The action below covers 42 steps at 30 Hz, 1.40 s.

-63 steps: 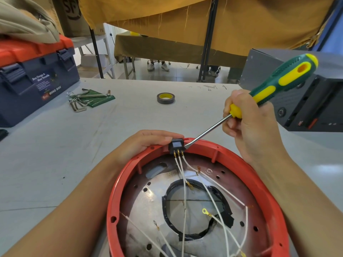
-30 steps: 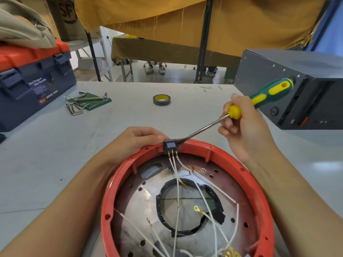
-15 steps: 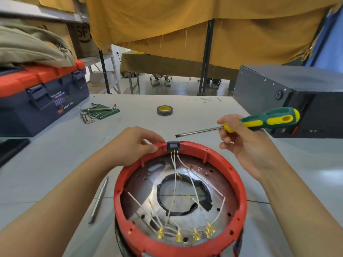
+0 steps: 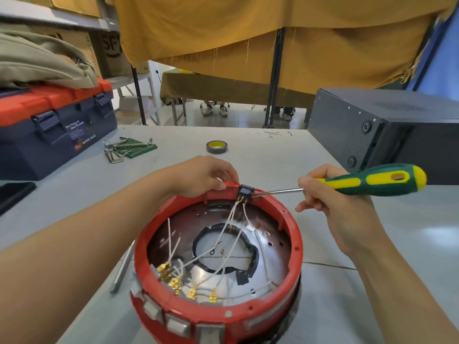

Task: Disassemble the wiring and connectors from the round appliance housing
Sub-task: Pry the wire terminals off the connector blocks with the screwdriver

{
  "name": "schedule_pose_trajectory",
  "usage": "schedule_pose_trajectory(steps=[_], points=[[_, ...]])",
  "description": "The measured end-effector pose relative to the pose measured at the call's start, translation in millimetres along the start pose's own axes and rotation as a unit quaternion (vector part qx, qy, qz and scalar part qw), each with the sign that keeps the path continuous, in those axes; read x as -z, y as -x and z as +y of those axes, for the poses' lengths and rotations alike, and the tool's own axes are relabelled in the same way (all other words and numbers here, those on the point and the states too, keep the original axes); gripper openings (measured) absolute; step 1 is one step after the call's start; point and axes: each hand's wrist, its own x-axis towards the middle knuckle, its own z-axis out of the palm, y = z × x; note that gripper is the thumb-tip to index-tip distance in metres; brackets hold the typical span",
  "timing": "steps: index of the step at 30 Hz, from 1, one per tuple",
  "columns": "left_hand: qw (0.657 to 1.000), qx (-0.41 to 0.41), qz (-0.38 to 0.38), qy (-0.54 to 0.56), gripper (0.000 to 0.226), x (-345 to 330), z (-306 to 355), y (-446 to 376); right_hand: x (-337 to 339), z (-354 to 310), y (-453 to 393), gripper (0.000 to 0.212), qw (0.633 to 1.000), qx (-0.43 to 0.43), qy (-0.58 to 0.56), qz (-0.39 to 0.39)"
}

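A round red housing (image 4: 293, 242) stands on the table in front of me, open side up. A small black connector (image 4: 245, 192) sits in its far rim, with white wires (image 4: 228, 227) running down into the housing to several gold terminals (image 4: 173, 281). My left hand (image 4: 201, 176) grips the far rim just left of the connector. My right hand (image 4: 330, 202) holds a green and yellow screwdriver (image 4: 372, 180) level, its tip against the connector's right side.
A blue and red toolbox (image 4: 57, 125) stands at the left, with hex keys (image 4: 119, 150) beside it. A tape roll (image 4: 216, 147) lies beyond the housing. A dark metal case (image 4: 382, 125) fills the right. A grey metal bar (image 4: 123, 266) lies left of the housing.
The screwdriver was lifted off the connector, then brought back level with its tip against the connector's right side. The view pulled back, showing the whole housing.
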Motion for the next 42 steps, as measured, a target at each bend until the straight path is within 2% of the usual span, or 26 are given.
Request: schedule_pose_trajectory(steps=[4,9,18,24,36,42], points=[[0.999,-0.031,-0.003,0.044,0.029,-10,0,1,-2,-1,4,0.016,0.999,0.039,0.025,-0.016],[0.992,-0.062,0.042,0.103,0.027,-24,-7,6,-1,-4,9,0.019,0.993,0.078,0.090,-0.026],[0.990,-0.090,0.068,0.080,0.021,-28,-6,6,3,-6,10,0.014,0.988,0.107,0.109,-0.032],[0.991,-0.086,0.076,0.071,0.021,-29,-8,4,4,-10,13,0.017,0.983,0.107,0.129,-0.080],[0.992,-0.073,0.082,0.054,0.022,-30,-7,3,2,-16,18,0.014,0.978,0.126,0.147,-0.079],[0.992,-0.071,0.096,0.047,0.021,-30,-5,4,-1,-17,20,0.019,0.976,0.139,0.147,-0.078]])
